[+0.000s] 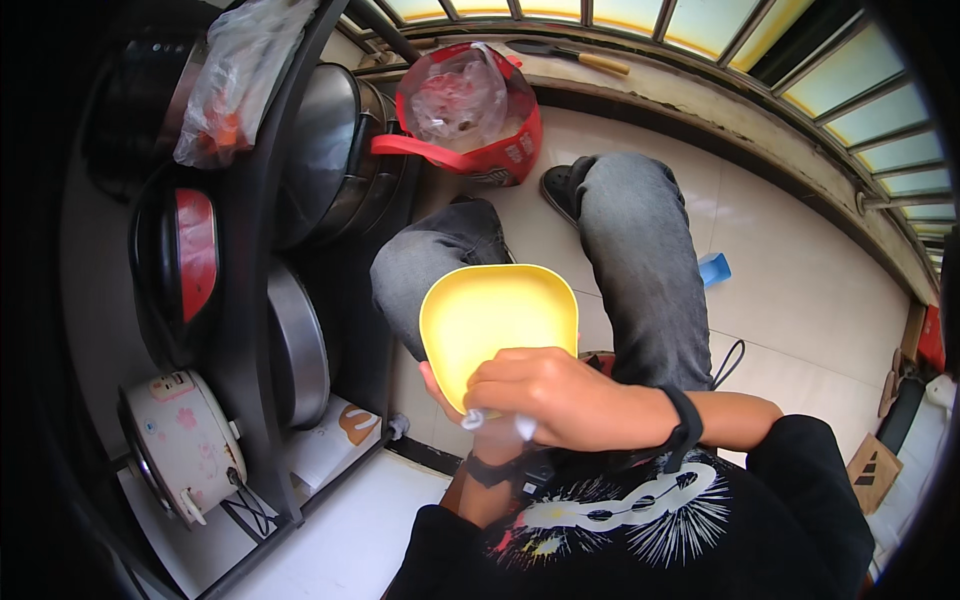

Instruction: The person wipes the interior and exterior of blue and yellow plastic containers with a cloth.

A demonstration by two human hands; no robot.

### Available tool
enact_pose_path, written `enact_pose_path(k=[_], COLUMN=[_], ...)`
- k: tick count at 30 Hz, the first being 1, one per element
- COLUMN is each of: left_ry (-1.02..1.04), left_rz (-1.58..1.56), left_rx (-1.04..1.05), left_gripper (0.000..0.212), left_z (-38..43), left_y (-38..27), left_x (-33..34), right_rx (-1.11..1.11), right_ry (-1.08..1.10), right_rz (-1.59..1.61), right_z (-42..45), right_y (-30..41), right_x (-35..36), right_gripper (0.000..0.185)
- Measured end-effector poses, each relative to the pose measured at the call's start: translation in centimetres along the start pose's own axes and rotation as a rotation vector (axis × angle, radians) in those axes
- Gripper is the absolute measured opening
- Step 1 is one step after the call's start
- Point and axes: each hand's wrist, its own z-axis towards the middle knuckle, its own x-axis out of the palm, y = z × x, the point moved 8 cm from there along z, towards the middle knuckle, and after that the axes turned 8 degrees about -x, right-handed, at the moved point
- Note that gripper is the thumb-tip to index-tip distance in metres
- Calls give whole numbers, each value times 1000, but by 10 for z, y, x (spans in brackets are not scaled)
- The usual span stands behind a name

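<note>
A yellow rounded-square bowl [499, 315] is tilted so that its inside faces the camera, in front of my knees. Beneath and behind it, my left hand [441, 390] supports the bowl, with its fingers at the left rim and most of the palm hidden. Over the bowl's near edge, my right hand [525, 390] has its fingers closed on a white cloth or tissue [474, 420], of which only small parts show below the fingers. The inside of the bowl looks bare.
A dark shelf [259, 300] on the left holds metal pans [319, 150] and a white rice cooker [184, 442]. A red bag [517, 154] with clear plastic stands ahead by the wall. A spatula [570, 56] lies on the ledge. A blue plastic piece [715, 268] is on the tiled floor.
</note>
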Motion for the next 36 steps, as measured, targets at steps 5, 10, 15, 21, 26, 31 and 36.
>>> enact_pose_path(k=[5, 10, 15, 21, 26, 31, 36], left_ry=[-183, -22, 79, -126, -160, -267, -329], left_rz=[508, 1536, 1586, 490, 159, 362, 367], left_rx=[80, 436, 422, -203, -479, -232, -157], left_gripper=[86, 90, 87, 61, 47, 41, 37], left_z=[20, 41, 46, 75, 72, 86, 94], left_y=[-16, -34, -20, 1, 32, 20, 20], left_x=[50, 104, 130, 70, 62, 52, 51], right_rx=[0, 83, 251, 264, 392, 254, 68], right_ry=[-37, -159, -281, -600, -689, -765, -661], right_rz=[579, 734, 592, 802, 514, -305, -768], right_z=[-6, -15, -33, -83, -101, -100, -73], right_y=[-8, 5, 6, -18, -32, -5, 11], right_x=[-41, -85, -110, -141, -149, -175, -160], right_gripper=[14, 14, 22, 22, 19, 19, 35])
